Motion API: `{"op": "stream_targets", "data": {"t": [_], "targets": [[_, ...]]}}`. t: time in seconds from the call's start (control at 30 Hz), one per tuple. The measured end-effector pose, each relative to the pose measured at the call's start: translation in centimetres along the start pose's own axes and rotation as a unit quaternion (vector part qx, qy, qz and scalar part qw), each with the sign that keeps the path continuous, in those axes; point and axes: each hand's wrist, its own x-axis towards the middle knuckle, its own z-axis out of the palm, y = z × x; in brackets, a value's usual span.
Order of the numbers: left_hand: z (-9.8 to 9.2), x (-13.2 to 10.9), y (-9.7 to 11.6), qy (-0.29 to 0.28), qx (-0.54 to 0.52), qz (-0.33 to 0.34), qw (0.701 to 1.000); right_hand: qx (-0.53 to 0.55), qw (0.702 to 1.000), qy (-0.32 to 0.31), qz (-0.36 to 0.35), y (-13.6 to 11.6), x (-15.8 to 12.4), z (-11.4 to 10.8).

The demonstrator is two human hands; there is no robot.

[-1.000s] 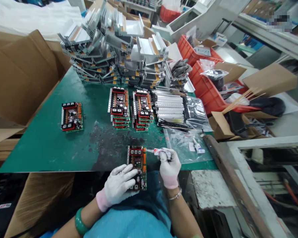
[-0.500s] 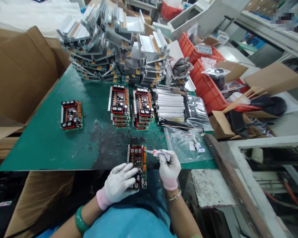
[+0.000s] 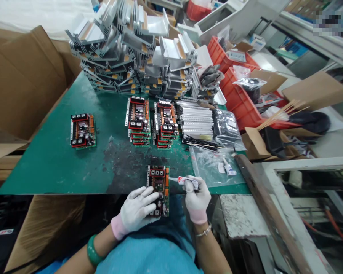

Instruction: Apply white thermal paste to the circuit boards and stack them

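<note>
Cool light is falling, apparently from above, brightening the upper faces of the metal profiles (image 3: 173, 49) and nearly washing out the white sheeting (image 3: 40, 17) at far left. Highlights are glinting on the plastic bag (image 3: 207, 169) at right, while shadow is swallowing detail beneath the green tabletop (image 3: 51, 163). Distortion is stretching the edges, lettering on the tube (image 3: 181, 180) is blurring, and pixelation (image 3: 328, 23) is masking a far-right spot.

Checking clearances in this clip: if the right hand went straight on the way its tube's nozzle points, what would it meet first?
Probably the circuit board, at the orange strip along its right edge, with the nozzle leading. Depth is unclear, so I can't tell whether the tip touches.
</note>
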Motion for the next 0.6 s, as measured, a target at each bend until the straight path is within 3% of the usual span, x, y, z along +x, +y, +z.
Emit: {"op": "stream_targets", "data": {"t": [0.6], "targets": [[0.0,-0.3,0.0,-0.035,0.0,-0.008,0.999,-0.042,0.992,-0.045,-0.113,-1.7,-1.0,-1.7]]}}
